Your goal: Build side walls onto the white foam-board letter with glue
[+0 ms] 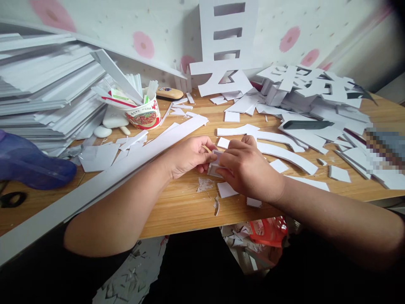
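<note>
Holds a small pale piece (215, 169) in the nearly closed, pinching grip of left hand (192, 157) and right hand (243, 164), near the middle of the tabletop's (183, 211) front edge, seemingly midway (cut-out form (228, 22) upright at far edge, curved strip (288, 156) lying loose).

On the brown wooden desk (177, 211): round white food-printed tub (146, 116), with oblong tan case (170, 93) near it. At left: translucent blue plastic object (44, 162) (type not determinable).
</note>
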A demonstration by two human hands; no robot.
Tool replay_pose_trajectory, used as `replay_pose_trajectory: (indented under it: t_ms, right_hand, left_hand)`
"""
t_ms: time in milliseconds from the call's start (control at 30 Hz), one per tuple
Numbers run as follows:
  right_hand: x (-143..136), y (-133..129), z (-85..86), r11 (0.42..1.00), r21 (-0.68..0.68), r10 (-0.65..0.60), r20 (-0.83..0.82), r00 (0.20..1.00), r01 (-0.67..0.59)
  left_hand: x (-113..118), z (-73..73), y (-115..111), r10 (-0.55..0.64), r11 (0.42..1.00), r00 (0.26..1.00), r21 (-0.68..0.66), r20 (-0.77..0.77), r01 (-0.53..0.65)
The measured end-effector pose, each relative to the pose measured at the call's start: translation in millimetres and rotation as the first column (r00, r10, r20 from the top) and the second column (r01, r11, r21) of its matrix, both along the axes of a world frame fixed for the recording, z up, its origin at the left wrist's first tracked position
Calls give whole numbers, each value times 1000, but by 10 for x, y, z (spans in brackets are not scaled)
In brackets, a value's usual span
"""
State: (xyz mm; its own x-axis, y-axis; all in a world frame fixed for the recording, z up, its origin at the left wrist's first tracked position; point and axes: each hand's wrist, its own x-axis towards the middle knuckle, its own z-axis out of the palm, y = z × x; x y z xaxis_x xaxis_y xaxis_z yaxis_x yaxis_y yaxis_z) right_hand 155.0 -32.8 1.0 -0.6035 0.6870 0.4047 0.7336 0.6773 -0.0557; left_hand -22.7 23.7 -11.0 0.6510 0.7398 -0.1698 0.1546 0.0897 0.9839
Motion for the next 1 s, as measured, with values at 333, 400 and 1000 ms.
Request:
replay_pose_trajectory:
  t_ms: [333,400,1000]
  right_hand:
    - [68,-33,13,999,31,7,50,999,-8]
    - [178,-26,93,999,28,22,-71,997,-20]
    - [1196,-423,140,865,-464,-94,223,970,190]
  left_hand:
    - [-35,-6,18,-22,999,1000,-29,13,23]
    - [-39,0,21,-10,1000,1000,-27,-11,10]
    - [62,226,-72,80,980,958,199,-276,-24]
